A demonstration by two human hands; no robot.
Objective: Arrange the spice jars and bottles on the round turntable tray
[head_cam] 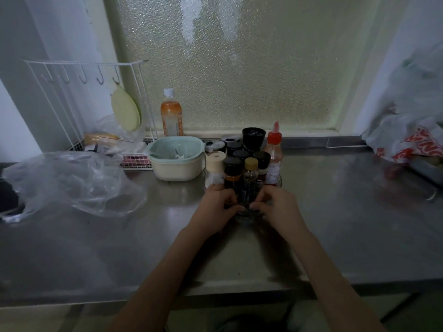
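Note:
Several spice jars and bottles stand packed together on a clear round turntable tray (248,215) in the middle of the steel counter. Among them are a white-capped shaker (215,169), a black-lidded amber jar (232,170), a small bottle with a tan cap (250,171), a red-capped sauce bottle (274,154) and a tall black-lidded jar (253,137). My left hand (219,204) and my right hand (275,204) curl around the tray's near rim from both sides, fingertips almost meeting at the front. The rim is mostly hidden by my fingers.
A cream and mint bowl (177,157) sits just left of the tray. An orange drink bottle (171,114) stands by the window. A crumpled clear plastic bag (69,183) lies at the left, a white wire rack (86,104) behind it, and a red-printed bag (412,140) at the right.

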